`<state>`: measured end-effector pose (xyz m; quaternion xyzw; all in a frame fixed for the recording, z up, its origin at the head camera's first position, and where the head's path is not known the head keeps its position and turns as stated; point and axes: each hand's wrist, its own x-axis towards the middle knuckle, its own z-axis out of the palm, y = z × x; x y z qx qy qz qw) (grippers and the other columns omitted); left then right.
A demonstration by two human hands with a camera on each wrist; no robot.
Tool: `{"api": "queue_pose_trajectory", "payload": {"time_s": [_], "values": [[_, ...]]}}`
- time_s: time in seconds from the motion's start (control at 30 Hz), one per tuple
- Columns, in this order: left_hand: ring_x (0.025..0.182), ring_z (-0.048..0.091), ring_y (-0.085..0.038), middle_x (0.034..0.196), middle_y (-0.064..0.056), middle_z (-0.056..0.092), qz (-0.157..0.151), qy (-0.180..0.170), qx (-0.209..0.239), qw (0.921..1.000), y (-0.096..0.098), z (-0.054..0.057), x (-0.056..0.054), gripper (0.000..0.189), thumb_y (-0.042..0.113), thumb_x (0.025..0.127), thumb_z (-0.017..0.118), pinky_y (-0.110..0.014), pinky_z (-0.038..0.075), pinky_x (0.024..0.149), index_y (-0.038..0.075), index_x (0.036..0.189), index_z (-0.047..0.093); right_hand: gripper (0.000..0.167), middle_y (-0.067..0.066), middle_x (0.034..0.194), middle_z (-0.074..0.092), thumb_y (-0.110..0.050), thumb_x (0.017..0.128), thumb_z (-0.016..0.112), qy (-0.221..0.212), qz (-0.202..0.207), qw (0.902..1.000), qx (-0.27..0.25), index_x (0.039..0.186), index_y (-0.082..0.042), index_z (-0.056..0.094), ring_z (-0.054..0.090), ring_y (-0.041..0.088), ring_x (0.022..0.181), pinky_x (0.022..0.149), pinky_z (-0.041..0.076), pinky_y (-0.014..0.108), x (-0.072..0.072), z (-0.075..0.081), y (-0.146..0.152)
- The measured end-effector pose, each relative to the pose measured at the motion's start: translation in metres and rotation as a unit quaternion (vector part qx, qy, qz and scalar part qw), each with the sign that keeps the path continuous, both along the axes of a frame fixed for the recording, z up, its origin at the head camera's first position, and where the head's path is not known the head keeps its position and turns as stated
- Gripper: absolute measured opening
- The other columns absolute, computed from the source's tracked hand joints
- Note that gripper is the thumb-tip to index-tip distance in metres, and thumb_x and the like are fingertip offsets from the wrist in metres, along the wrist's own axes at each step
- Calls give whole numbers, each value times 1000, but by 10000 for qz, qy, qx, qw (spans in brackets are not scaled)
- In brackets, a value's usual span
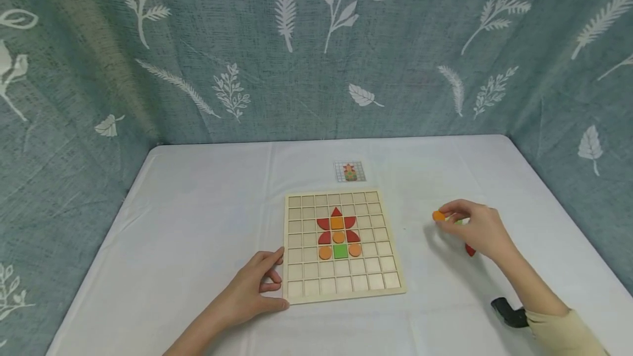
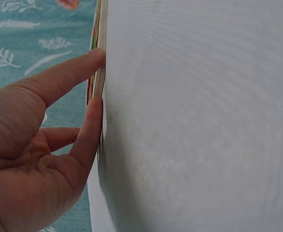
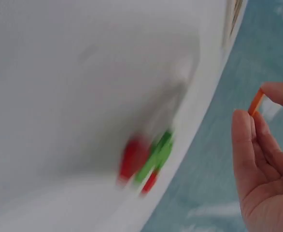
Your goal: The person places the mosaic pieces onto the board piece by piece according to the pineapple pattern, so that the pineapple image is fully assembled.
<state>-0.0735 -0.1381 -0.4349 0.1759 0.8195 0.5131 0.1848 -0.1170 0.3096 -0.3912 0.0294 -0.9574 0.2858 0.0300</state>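
Observation:
My right hand (image 1: pixel 479 228) pinches a round orange tile (image 1: pixel 438 216) between thumb and fingertips, above the table to the right of the board. In the right wrist view the orange tile (image 3: pixel 256 102) shows edge-on. Fingertips of my left hand (image 1: pixel 254 284) touch the left edge of the wooden grid board (image 1: pixel 346 294), the thumb near its front corner. On the board, red pieces surround an orange square (image 1: pixel 337 223). Below that lie an orange disc (image 1: pixel 338 237) and a green square (image 1: pixel 340 251), with an orange disc on either side of the square.
Loose red and green pieces (image 3: pixel 148 159) lie on the table beneath my right hand, blurred in the right wrist view. Behind the board lies a small pattern card (image 1: pixel 350 171). A black object (image 1: pixel 509 313) is beside the right forearm. A leaf-print curtain (image 1: pixel 306 98) surrounds the white table.

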Motion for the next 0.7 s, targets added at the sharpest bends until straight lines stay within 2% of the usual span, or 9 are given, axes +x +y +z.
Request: {"api": "queue_pose_trajectory", "payload": {"time_s": [0.17, 0.3, 0.4, 0.53, 0.7], "values": [[97, 51, -17, 128, -16, 42, 5, -8, -31, 10000, 0, 1, -1, 95, 5, 71, 86, -20, 55, 88, -7, 148, 31, 18, -5, 81, 68, -16, 82, 77, 16, 494, 9971, -583, 99, -12, 72, 64, 15, 79, 59, 50, 24, -1, -7, -43], [97, 51, -17, 128, -15, 43, 26, -27, -71, 10000, 1, 1, -1, 95, 5, 71, 86, -20, 55, 88, -6, 148, 31, 19, -8, 77, 66, -15, 79, 79, -242, 844, 9900, -1107, 96, -14, 72, 62, 13, 76, 57, 50, 22, 1, -15, -76], [97, 52, -17, 128, -15, 43, 39, -33, -78, 10000, 1, 2, -1, 95, 5, 71, 86, -19, 54, 88, -6, 149, 31, 19, -8, 75, 63, -14, 78, 79, -471, 1181, 9831, -1316, 95, -12, 71, 59, 12, 73, 57, 48, 20, 3, -21, -97], [97, 52, -18, 128, -16, 42, 29, -24, -1, 10000, 0, 3, -1, 95, 4, 71, 86, -20, 55, 88, -6, 148, 31, 19, -9, 72, 60, -14, 77, 80, -722, 1694, 9737, -1339, 94, -12, 70, 56, 9, 68, 56, 48, 20, 4, -28, -118], [97, 52, -18, 128, -16, 42, 43, -75, -15, 10000, 1, 3, -1, 95, 4, 71, 86, -20, 55, 88, -6, 148, 31, 18, -11, 73, 60, -19, 78, 82, -564, 2272, 9665, -1054, 91, -14, 70, 55, 6, 66, 57, 51, 19, 5, -33, -137]]}}
